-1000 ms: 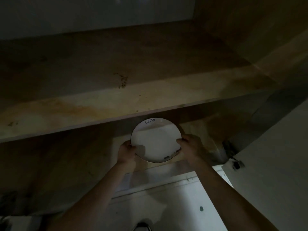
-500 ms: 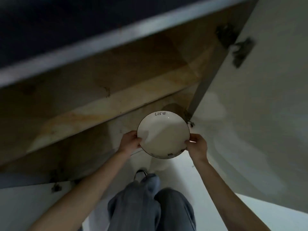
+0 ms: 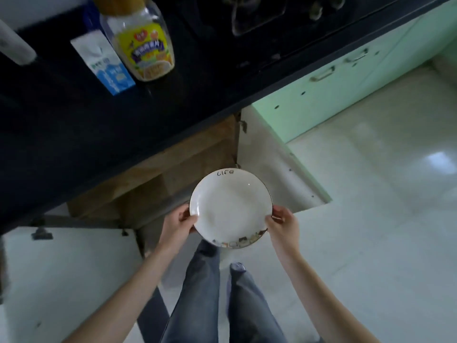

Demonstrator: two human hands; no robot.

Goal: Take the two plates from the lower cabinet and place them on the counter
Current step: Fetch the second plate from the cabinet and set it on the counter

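Left hand point(image 3: 176, 225) grips the left rim of the plate point(image 3: 231, 209), thumb on the top face, fingers curled beneath. Right hand point(image 3: 283, 224) grips the right rim the same way, thumb on top. Plate: white, dark edge line, "Life" written at the far rim, a small printed pattern at the near rim; held level in the air, outside the cabinet point(image 3: 185, 164) and below the desk point(image 3: 74, 134), touching neither. Cannot tell if a second plate lies under it. Below the plate: legs in jeans point(image 3: 205, 293), pale floor point(image 3: 371, 219). Cabinet stands open, wooden inside, one door point(image 3: 272, 169) swung out on the right, another point(image 3: 69, 280) on the left. Desk is dark; on it, well apart from the plate, a blue-and-white carton point(image 3: 103, 63) just beside a yellow-labelled bottle point(image 3: 142, 43). Stove point(image 3: 259, 16) further right.
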